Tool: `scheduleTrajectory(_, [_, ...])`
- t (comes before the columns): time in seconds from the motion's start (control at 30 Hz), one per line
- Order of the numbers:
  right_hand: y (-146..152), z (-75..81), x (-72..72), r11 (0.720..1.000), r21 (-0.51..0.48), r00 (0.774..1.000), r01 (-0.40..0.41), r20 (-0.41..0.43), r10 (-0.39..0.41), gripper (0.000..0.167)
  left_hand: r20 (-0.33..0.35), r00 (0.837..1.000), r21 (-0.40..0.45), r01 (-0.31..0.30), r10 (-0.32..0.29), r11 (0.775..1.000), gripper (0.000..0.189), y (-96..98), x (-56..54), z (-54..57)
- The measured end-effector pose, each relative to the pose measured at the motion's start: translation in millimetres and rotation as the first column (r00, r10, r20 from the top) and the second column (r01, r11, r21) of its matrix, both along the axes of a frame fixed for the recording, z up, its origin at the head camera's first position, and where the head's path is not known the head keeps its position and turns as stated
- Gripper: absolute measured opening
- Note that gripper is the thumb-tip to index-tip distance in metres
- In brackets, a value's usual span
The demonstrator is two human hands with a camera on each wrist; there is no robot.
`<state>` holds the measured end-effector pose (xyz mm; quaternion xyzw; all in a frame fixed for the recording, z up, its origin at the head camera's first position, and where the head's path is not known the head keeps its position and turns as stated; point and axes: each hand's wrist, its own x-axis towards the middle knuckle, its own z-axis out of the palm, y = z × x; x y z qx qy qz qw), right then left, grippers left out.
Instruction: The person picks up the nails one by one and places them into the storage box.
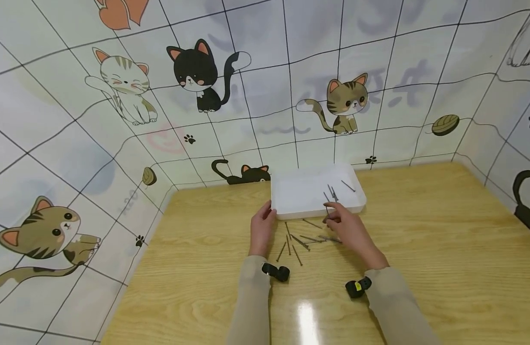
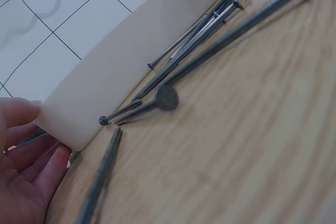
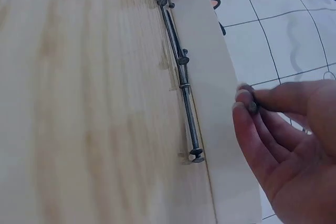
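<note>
A shallow white tray [image 1: 297, 191] stands on the table by the back wall, with several nails [image 1: 332, 192] lying toward its right side. My left hand [image 1: 263, 232] holds its front left corner; in the left wrist view the thumb and fingers lie about the tray's end. My right hand [image 1: 352, 233] pinches a nail [image 1: 327, 211] between thumb and fingertips at the tray's front edge. In the right wrist view that nail's head [image 3: 253, 107] shows between the fingertips. More loose nails [image 1: 300, 242] are scattered on the table before the tray, between both hands, some crossing each other.
The wooden table [image 1: 196, 278] meets walls with printed cats and grid lines [image 1: 269, 86] at the back and sides. Both wrists carry small black cameras, the left one [image 1: 276, 272] and the right one [image 1: 357, 287]. A light reflection shines near the table's front.
</note>
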<state>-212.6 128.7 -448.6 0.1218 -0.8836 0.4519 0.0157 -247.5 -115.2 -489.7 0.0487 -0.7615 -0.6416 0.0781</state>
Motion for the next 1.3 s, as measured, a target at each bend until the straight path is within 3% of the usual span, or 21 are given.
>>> scheduleTrajectory(0.13, [-2.1,7.4,-5.3,0.999,-0.011,0.998,0.038,-0.056,-0.039,0.041,0.006,1.000,-0.004,-0.003,0.003,1.000,0.042,-1.7,-0.1,0.4])
scheduleTrajectory(0.3, [-1.6,23.3,-16.2,0.999,-0.021,0.995,0.029,-0.093,-0.031,0.037,0.004,1.000,0.001,-0.007,0.007,1.000,0.042,-1.5,-0.2,0.8])
scheduleTrajectory(0.67, [-1.5,56.3,-61.2,0.998,0.065,0.996,0.024,-0.085,-0.018,0.033,-0.009,1.000,0.005,-0.013,0.013,1.000,0.040,-1.9,-0.4,2.0])
scheduleTrajectory(0.9, [-9.1,52.7,-84.7,0.994,0.111,0.998,0.007,-0.066,0.001,0.032,0.003,1.000,-0.014,-0.012,0.012,1.000,0.041,-1.8,-2.2,0.2])
scheduleTrajectory(1.3, [-26.6,42.6,-116.9,0.975,0.223,0.999,-0.016,0.036,0.008,0.031,0.019,0.999,-0.014,-0.025,0.025,1.000,0.039,-2.4,-2.2,0.3])
